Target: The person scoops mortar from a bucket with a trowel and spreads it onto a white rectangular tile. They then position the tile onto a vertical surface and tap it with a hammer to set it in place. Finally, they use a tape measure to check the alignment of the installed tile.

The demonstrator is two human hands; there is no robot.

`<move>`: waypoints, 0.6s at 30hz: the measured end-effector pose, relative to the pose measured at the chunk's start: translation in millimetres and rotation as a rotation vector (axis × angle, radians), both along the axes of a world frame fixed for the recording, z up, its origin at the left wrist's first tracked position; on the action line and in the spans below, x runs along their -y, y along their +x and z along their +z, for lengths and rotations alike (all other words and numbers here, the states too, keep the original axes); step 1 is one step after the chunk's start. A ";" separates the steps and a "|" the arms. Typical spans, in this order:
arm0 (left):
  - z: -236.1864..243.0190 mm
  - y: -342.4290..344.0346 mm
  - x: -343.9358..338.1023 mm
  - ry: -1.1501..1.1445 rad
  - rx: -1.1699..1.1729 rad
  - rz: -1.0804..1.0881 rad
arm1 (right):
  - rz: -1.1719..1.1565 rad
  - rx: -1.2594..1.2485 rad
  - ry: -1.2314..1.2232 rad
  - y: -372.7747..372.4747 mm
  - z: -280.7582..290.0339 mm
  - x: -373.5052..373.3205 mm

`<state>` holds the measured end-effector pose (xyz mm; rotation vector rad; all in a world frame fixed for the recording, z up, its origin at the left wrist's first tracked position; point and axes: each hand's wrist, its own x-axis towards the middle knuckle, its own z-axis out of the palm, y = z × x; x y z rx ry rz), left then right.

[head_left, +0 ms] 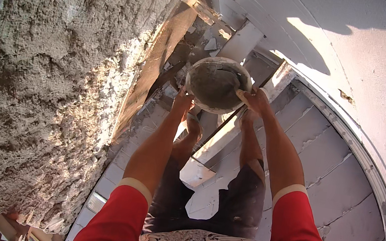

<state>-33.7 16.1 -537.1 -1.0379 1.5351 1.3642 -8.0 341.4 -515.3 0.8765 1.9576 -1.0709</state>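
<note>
A round, worn basin (215,81) with dark grey, wet-looking material inside is held out in front of me. My left hand (183,100) grips its rim at the lower left, partly hidden by the basin. My right hand (256,100) grips the rim on the right, with the thumb over the edge. Both of my bare feet show below the basin, between my forearms.
A rough, crumbly wall (48,77) fills the left, with a wooden board (154,64) along it. Rubble (210,45) and wood pieces lie beyond the basin. A narrow beam (215,139) runs between my legs. Pale slabs (319,181) and a large light panel (355,55) are at the right.
</note>
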 end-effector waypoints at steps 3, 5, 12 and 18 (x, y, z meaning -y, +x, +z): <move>-32.1 11.1 -9.2 0.149 -0.020 0.100 | -0.007 -0.121 -0.085 -2.1 -40.9 -29.9; -45.5 13.4 -17.9 0.244 -0.046 0.173 | -0.009 -0.239 -0.211 -10.3 -49.1 -38.4; -32.9 -6.2 -50.2 0.160 -0.007 0.226 | 0.501 0.053 0.152 -37.8 -1.4 -15.7; 18.8 -52.9 -96.7 0.098 -0.053 0.071 | 0.738 -0.247 0.362 -13.8 42.8 -0.5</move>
